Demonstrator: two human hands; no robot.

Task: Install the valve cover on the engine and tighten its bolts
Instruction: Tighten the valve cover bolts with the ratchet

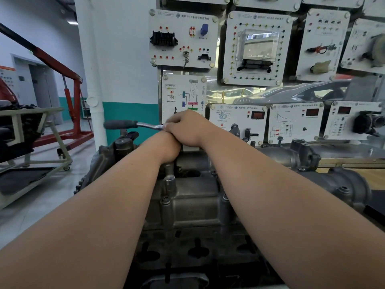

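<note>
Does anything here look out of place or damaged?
Nothing looks spilled or damaged. One oddity: the right hand grips the ratchet at its head, above the left hand, while the grip sticks out left, unheld.

Even, cool indoor light fills the room from above, and a ceiling lamp (72, 22) glows at upper left. Shadows are soft, deepest in the lower recesses of the engine (187, 257). The clear cover (258, 43) on a wall panel shows pale glare, and the chrome of the ratchet (135, 124) glints. The wide lens bows the white pipe (91, 59). The right-edge panels (366, 44) look smeared and soft.
</note>
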